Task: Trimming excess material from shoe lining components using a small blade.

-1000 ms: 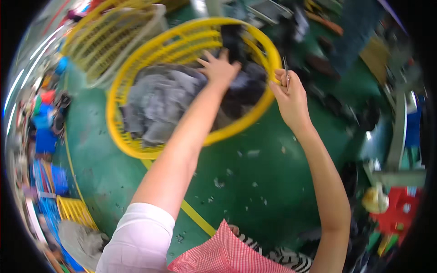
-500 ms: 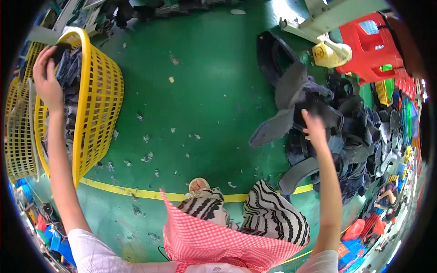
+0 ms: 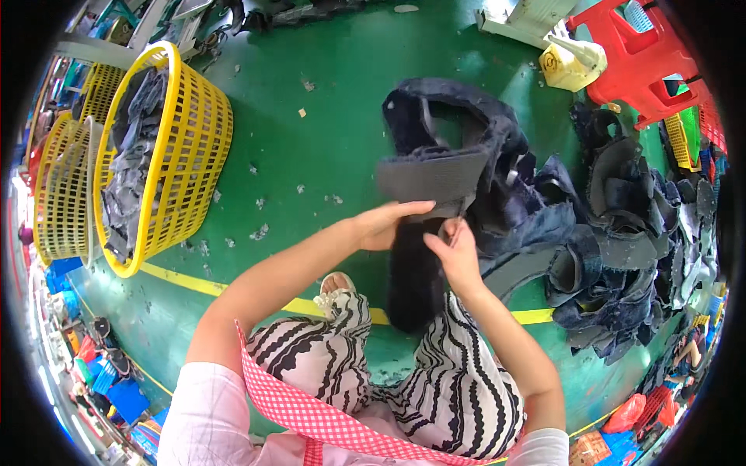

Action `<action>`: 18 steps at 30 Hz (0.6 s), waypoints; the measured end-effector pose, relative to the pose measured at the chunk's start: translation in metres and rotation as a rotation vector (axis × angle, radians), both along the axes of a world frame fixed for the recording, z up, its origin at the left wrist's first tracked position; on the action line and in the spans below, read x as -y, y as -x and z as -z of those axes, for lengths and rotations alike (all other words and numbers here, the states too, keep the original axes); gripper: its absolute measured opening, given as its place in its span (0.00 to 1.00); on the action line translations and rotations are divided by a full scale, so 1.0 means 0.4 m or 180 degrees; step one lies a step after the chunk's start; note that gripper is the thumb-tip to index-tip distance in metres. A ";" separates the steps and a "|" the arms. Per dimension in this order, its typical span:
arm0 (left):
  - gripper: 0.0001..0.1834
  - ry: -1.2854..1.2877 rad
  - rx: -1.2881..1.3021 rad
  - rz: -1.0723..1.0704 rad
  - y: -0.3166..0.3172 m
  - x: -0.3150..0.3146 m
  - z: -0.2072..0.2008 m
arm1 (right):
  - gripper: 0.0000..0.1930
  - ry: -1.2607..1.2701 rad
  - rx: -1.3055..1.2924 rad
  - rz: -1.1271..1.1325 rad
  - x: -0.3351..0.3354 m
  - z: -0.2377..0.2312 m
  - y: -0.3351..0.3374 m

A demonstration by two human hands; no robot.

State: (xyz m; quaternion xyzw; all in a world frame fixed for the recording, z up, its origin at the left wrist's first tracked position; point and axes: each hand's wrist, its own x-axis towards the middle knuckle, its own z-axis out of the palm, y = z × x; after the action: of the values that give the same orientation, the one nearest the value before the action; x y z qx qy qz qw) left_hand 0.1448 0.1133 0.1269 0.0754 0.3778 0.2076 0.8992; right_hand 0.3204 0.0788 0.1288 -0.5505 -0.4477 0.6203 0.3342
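In front of my knees my left hand [image 3: 382, 224] grips a dark plush fabric piece [image 3: 417, 283], its thumb lying on top. My right hand [image 3: 457, 252] is closed at the same piece's right edge, fingers pinched. A thin dark tip shows at those fingertips; I cannot tell what it is. Just beyond my hands, a grey-backed plush piece [image 3: 431, 177] joins a string of curved dark pieces [image 3: 454, 92]. This string runs right toward a large heap of similar pieces [image 3: 614, 248] on the floor.
A yellow basket [image 3: 190, 147] of dark scraps stands at left, beside more baskets [image 3: 66, 182]. At far right are a red plastic stool [image 3: 633, 54], a yellowish container [image 3: 567, 66] and a pale metal leg [image 3: 517, 23]. Scraps dot the green floor [image 3: 311, 155].
My left hand has left the yellow basket and come to the middle. My right hand has moved left from the heap, and both now hold the plush piece, pulled nearer with its string.
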 end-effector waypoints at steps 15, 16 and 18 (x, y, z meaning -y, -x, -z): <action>0.25 -0.1423 -0.2587 0.1147 0.272 -0.173 -0.375 | 0.05 -0.2629 0.5273 -0.1145 -0.461 0.154 -0.323; 0.24 -0.1594 -0.2672 0.0851 0.309 -0.190 -0.417 | 0.06 -0.2862 0.5206 -0.0774 -0.532 0.105 -0.461; 0.22 -0.2119 -0.2991 0.0284 0.357 -0.209 -0.477 | 0.10 -0.2898 0.5459 0.0015 -0.666 -0.027 -0.731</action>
State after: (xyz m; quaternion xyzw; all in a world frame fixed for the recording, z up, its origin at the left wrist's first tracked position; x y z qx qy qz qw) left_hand 0.0021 0.1969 0.3178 0.4542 0.6473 0.2214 0.5707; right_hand 0.6128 0.3452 0.1395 -0.6346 -0.7354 -0.2249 0.0766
